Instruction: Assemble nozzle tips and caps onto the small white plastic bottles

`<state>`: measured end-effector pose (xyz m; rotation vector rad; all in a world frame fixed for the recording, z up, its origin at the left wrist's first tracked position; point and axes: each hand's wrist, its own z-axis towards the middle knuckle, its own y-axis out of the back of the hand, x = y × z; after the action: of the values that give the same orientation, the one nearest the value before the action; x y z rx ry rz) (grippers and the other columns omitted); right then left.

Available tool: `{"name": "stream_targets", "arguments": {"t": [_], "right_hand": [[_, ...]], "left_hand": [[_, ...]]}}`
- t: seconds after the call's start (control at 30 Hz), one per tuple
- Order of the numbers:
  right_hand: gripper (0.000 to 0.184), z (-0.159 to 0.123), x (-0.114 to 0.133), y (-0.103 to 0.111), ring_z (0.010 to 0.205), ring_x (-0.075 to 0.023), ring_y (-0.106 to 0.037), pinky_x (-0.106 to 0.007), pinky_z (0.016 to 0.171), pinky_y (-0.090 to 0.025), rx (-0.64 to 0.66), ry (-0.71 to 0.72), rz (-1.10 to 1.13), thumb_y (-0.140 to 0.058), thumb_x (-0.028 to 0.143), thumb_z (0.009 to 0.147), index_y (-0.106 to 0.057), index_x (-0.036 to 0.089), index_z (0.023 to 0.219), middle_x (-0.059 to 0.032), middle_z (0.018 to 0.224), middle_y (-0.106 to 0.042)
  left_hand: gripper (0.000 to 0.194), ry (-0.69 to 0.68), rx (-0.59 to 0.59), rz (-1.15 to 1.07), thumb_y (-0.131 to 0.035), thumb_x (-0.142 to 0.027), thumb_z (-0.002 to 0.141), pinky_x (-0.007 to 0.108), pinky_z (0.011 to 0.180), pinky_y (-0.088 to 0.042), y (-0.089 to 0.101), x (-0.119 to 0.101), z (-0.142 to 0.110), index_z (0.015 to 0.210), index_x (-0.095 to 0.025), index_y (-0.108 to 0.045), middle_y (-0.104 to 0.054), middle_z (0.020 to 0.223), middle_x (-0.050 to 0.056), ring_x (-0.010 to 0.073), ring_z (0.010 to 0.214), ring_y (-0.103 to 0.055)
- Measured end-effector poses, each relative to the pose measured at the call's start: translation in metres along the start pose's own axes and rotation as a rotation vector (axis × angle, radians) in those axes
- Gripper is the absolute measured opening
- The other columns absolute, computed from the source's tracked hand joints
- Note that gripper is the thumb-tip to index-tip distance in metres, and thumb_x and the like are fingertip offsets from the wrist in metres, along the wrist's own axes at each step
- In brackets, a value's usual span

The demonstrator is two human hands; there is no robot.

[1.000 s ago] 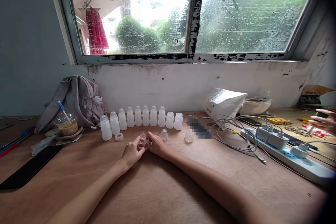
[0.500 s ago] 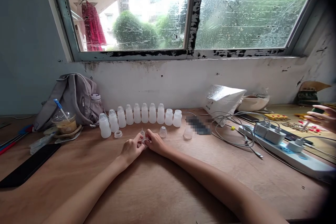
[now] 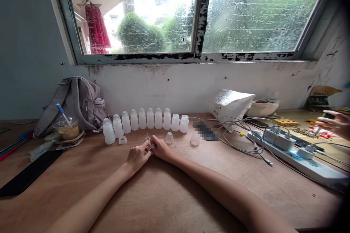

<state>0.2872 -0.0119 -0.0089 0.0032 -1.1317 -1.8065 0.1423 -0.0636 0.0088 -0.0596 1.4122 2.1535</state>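
My left hand (image 3: 139,153) and my right hand (image 3: 160,148) meet low over the table, fingers pinched together. Between them is a clear bottle nipple (image 3: 147,137), its narrow tip pointing up; fingers hide its base and any ring around it. Behind stands a curved row of frosted baby bottles (image 3: 142,119), most under clear domed caps. Two open-topped bottles (image 3: 184,123) end the row on the right. A translucent collar ring (image 3: 123,140) lies left of my hands. To their right are a clear domed cap (image 3: 169,138) and another clear cup-shaped piece (image 3: 195,139).
A grey backpack (image 3: 79,98), a drink cup (image 3: 67,127) and a black flat object (image 3: 31,173) are at left. On the right lie a silver pouch (image 3: 232,105), tangled cables (image 3: 237,138) and a power strip (image 3: 298,156). Another person's hand (image 3: 333,122) shows at the far right.
My left fingers have shifted slightly around the nipple, which sits a little lower between my hands. The bottles and loose parts stay in place.
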Motion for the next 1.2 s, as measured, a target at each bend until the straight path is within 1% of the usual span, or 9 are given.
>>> {"name": "stream_targets", "arguments": {"t": [0.27,0.4,0.5,0.63,0.77,0.9,0.97,1.1,1.2], "right_hand": [[0.015,0.003,-0.004,0.001,0.054,-0.0102,-0.044,-0.018,0.051,-0.033,-0.078,-0.012,0.02,-0.043,0.009,0.067,-0.044,0.02,0.078,0.0021,0.064,-0.051],[0.012,0.003,-0.004,0.001,0.056,-0.0107,-0.047,-0.019,0.053,-0.035,-0.093,-0.01,0.022,-0.043,0.011,0.071,-0.046,0.019,0.078,0.0005,0.067,-0.054],[0.009,0.004,-0.005,0.0,0.058,-0.0113,-0.048,-0.02,0.054,-0.036,-0.105,-0.001,0.004,-0.043,0.013,0.073,-0.047,0.019,0.079,-0.0001,0.069,-0.055],[0.012,0.003,-0.004,-0.001,0.06,-0.0119,-0.049,-0.021,0.055,-0.037,-0.091,0.01,-0.032,-0.043,0.012,0.073,-0.048,0.019,0.081,-0.0006,0.072,-0.056],[0.02,-0.001,0.0,0.002,0.064,-0.0126,-0.05,-0.021,0.056,-0.038,-0.068,0.06,-0.114,-0.042,0.009,0.071,-0.048,0.019,0.087,-0.002,0.078,-0.056],[0.025,0.001,-0.001,0.023,0.077,-0.0155,-0.051,-0.023,0.065,-0.039,0.021,0.23,-0.252,-0.045,0.013,0.072,-0.048,0.019,0.096,-0.0054,0.089,-0.054],[0.024,0.007,-0.007,0.042,0.082,-0.0167,-0.049,-0.024,0.07,-0.039,0.003,0.235,-0.337,-0.042,0.015,0.076,-0.049,0.017,0.099,-0.0071,0.092,-0.054],[0.027,0.027,-0.027,0.085,0.095,-0.0212,-0.044,-0.032,0.082,-0.032,-0.156,0.006,-0.602,-0.037,0.016,0.079,-0.05,0.015,0.103,-0.0106,0.101,-0.052],[0.031,0.041,-0.044,0.108,0.106,-0.0249,-0.035,-0.037,0.088,-0.025,-0.153,-0.236,-0.822,-0.039,0.019,0.078,-0.051,0.015,0.106,-0.0128,0.114,-0.046]], "left_hand": [[0.022,-0.081,-0.006,-0.184,-0.037,-0.03,0.083,0.022,0.059,-0.044,0.012,0.001,-0.005,0.101,-0.024,-0.049,-0.065,0.077,-0.002,0.0128,0.06,-0.06],[0.023,-0.138,-0.102,-0.081,-0.039,-0.024,0.082,0.023,0.061,-0.045,0.011,0.004,-0.003,0.102,-0.023,-0.05,-0.059,0.085,0.001,0.0146,0.073,-0.058],[0.025,-0.235,-0.185,0.067,-0.043,-0.021,0.079,0.027,0.069,-0.045,0.008,0.01,0.0,0.104,-0.023,-0.05,-0.053,0.094,0.004,0.0176,0.084,-0.053],[0.025,-0.358,-0.175,0.122,-0.045,-0.016,0.078,0.031,0.077,-0.042,0.005,0.019,0.003,0.102,-0.023,-0.05,-0.053,0.099,0.005,0.0189,0.089,-0.05],[0.022,-0.375,-0.163,0.112,-0.043,-0.013,0.079,0.032,0.076,-0.04,0.002,0.022,0.004,0.099,-0.02,-0.049,-0.056,0.093,0.005,0.0194,0.087,-0.05],[0.022,-0.356,-0.168,0.13,-0.042,-0.011,0.079,0.031,0.075,-0.04,0.001,0.02,0.003,0.099,-0.018,-0.048,-0.057,0.091,0.006,0.0195,0.085,-0.05],[0.021,-0.328,-0.173,0.135,-0.043,-0.012,0.08,0.031,0.074,-0.04,0.001,0.02,0.003,0.099,-0.017,-0.048,-0.057,0.092,0.006,0.0196,0.084,-0.05],[0.02,-0.294,-0.176,0.141,-0.04,-0.015,0.082,0.03,0.071,-0.04,0.001,0.02,0.003,0.1,-0.017,-0.048,-0.058,0.091,0.006,0.0194,0.08,-0.05],[0.02,-0.295,-0.171,0.143,-0.038,-0.017,0.084,0.03,0.07,-0.04,-0.001,0.02,0.003,0.102,-0.017,-0.048,-0.058,0.09,0.006,0.0196,0.08,-0.05]]}}
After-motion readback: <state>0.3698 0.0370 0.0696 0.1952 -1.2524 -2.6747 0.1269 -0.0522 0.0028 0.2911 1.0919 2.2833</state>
